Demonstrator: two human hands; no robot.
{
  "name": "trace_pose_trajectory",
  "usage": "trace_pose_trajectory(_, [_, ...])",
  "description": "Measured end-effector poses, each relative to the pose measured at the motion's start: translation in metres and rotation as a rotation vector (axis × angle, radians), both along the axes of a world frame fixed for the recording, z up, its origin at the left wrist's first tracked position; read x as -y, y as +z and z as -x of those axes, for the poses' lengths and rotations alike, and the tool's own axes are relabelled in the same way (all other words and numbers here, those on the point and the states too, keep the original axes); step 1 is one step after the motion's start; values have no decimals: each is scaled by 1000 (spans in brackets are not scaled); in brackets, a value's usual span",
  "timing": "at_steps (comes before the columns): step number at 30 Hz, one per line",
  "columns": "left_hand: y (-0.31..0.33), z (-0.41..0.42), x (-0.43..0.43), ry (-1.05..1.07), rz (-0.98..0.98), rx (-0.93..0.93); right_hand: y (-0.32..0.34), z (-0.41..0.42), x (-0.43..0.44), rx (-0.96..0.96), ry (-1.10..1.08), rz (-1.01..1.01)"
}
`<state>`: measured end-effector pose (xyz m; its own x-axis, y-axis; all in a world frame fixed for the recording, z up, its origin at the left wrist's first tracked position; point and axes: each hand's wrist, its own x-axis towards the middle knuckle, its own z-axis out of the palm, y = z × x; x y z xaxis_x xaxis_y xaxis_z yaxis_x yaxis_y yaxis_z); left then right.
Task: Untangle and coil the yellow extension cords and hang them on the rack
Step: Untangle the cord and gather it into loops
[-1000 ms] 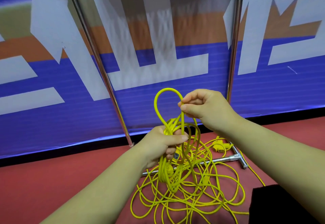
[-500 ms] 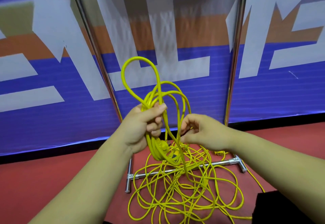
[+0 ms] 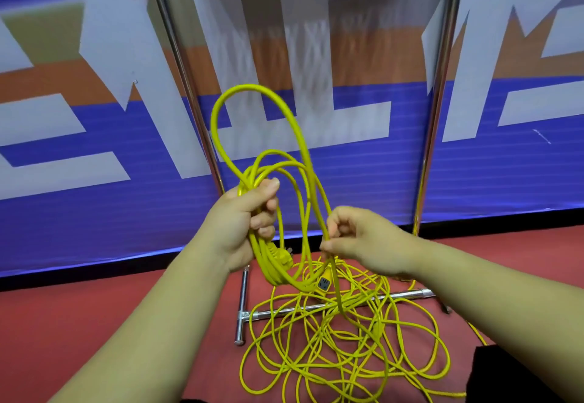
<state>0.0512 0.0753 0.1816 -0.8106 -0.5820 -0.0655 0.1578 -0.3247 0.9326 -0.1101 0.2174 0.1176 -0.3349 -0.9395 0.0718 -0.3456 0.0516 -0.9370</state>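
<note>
Ahead of you a blue, white and orange banner (image 3: 379, 181) fills the frame from nine through twelve to three o'clock; below it the red floor (image 3: 94, 323) runs across the bottom. The metal rack (image 3: 437, 102) stands before the banner, its two uprights rising toward eleven and one o'clock, its base bars lying on the floor. The tangle of yellow cord (image 3: 347, 361) sprawls over that base at six o'clock, on the floor below both hands. Your left hand (image 3: 243, 222) is near centre, fingers and thumb curled tight round a bunch of coiled loops (image 3: 262, 156); one tall loop stands up toward twelve o'clock, the rest hang toward six. Your right hand (image 3: 363, 241), at three o'clock of the left and just beside it, pinches a single strand (image 3: 337, 295) that runs from the coil down into the tangle. A yellow socket (image 3: 324, 282) hangs below and between the hands, at five o'clock of the left; a plug (image 3: 281, 255) hangs just under your left palm.
</note>
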Motion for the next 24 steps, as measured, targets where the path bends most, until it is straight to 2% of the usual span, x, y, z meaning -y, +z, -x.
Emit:
trace_pose_trajectory(2, [-8, -2, 6, 66, -25, 97, 11, -1, 4, 273, -144, 103])
trace_pose_trajectory(4, [-14, -4, 10, 94, -58, 168, 19, 5, 8, 411, -392, 178])
trace_pose_trajectory(5, [-15, -5, 11, 91, -79, 182, 20, 10, 8, 394, -502, 172])
trace_pose_trajectory(6, [-15, -7, 13, 81, -101, 184, 18, 17, 7, 294, -587, 121])
trace_pose_trajectory(8, [-12, -10, 16, 52, -141, 164, 5, 32, 3, -90, -630, -114])
trace_pose_trajectory(11, [-8, -14, 19, 12, -197, 99, -10, 37, 2, -508, -416, -455])
trace_pose_trajectory(13, [-5, -16, 19, -18, -228, 46, -13, 30, 4, -684, -295, -567])
trace_pose_trajectory(15, [-1, -16, 18, -39, -243, -3, -10, 17, 3, -726, -157, -609])
trace_pose_trajectory(20, [1, -16, 19, -23, -243, -75, 7, -16, -7, -689, 306, -599])
trace_pose_trajectory(24, [-6, -14, 20, 37, -187, -49, 16, -32, -13, -741, 429, -481])
